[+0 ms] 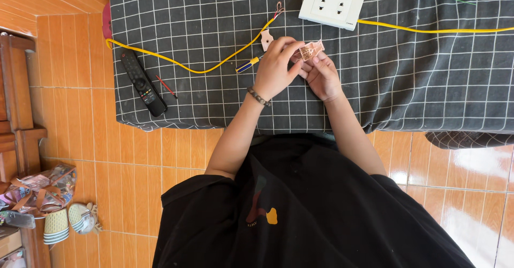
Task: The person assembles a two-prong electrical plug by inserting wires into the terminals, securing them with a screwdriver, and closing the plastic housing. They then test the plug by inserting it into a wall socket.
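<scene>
Both hands pinch one small pinkish translucent plastic plug part: left hand fingertips above, right hand beneath. Its separate matching piece lies just left, beside the yellow cable's bared wire ends, unattached; the white socket block sits beyond.

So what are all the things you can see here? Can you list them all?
small part: one, pinkish-tan, held in both hands
cable: one, yellow, across the mat, bare wire ends near the socket plate
socket plate: one, white, top of the mat
screwdriver: one, blue and yellow handle, beside the left hand
flat piece: one, pale tan, above the left hand
remote control: one, black, left edge of the mat
thin stick: one, red, right of the remote
mat: one, dark grey with white grid, on the floor
floor: orange tiles
cups: a small stack, pale, bottom left
left hand: one, bracelet on wrist
right hand: one
</scene>
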